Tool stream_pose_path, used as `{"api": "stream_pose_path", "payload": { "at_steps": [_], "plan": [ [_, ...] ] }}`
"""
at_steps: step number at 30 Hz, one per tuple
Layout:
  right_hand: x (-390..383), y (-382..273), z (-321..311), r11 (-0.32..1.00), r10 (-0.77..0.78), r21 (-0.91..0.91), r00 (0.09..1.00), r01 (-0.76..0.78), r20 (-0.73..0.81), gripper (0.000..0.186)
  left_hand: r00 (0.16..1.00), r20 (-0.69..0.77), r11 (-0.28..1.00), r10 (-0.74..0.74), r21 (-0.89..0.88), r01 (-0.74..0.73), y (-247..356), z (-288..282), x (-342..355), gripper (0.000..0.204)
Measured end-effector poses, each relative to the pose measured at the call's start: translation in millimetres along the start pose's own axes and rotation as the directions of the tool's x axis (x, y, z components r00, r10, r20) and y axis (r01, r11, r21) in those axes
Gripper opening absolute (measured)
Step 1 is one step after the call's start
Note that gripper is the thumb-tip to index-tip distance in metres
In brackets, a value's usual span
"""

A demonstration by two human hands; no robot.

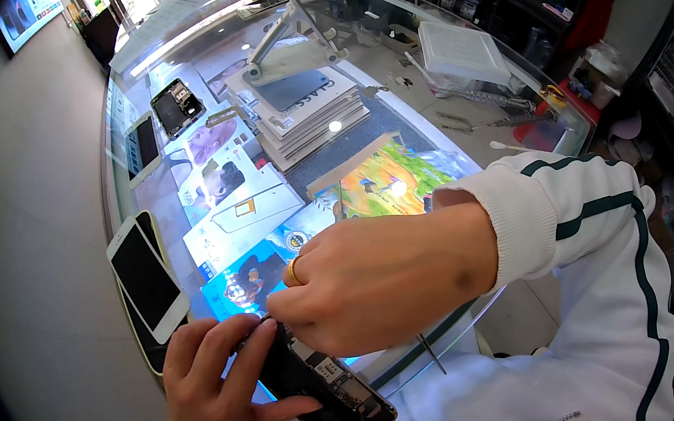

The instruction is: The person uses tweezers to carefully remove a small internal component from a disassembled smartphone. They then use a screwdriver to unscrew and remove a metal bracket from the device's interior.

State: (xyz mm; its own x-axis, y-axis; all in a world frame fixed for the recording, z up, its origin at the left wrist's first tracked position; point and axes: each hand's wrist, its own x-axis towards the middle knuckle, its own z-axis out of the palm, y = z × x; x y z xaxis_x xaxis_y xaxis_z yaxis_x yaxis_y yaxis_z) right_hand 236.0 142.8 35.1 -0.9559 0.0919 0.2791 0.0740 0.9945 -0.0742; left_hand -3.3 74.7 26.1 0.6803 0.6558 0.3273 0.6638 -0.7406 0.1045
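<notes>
My left hand [215,383] grips an opened smartphone [346,394], fingers at its upper end and thumb across its face. The phone is tilted near the counter's front edge, and its circuit board and dark battery area are bare. Over the phone's upper end, my right hand [365,284], with a gold ring, is closed, its fingertips close to the left ones. What those fingertips hold is hidden. A slim metal rod [431,354] pokes out below the right hand; I cannot tell whether it is in the grip.
A white phone [147,280] rests on a dark case at the left. Farther back lie another white phone [142,147] and an opened phone [178,108]. A stack of boxes [311,119] stands behind, below a folding stand [292,44]. A clear plastic box [463,53] sits at right.
</notes>
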Motion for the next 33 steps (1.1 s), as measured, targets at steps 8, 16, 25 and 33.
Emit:
{"api": "stream_pose_path", "payload": {
  "at_steps": [8,16,25,33],
  "plan": [
    [-1,2,2,0.998,0.019,0.064,1.0,-0.02,0.007,0.013,1.0,0.018,1.0,-0.012,-0.01,0.012,12,-3,5,0.077],
    [-5,9,-3,0.992,0.064,0.104,0.997,-0.069,0.054,0.02,1.0,0.003,0.997,-0.027,-0.075,0.028,8,1,4,0.076],
    [-3,10,-1,1.0,0.014,0.023,1.0,-0.014,-0.012,0.024,1.0,0.002,0.996,0.029,-0.08,-0.029,4,1,3,0.077],
    [-1,11,5,1.0,-0.002,0.03,0.992,0.006,-0.123,0.011,1.0,0.006,0.996,0.025,-0.084,-0.025,4,0,3,0.077]
  ]
}}
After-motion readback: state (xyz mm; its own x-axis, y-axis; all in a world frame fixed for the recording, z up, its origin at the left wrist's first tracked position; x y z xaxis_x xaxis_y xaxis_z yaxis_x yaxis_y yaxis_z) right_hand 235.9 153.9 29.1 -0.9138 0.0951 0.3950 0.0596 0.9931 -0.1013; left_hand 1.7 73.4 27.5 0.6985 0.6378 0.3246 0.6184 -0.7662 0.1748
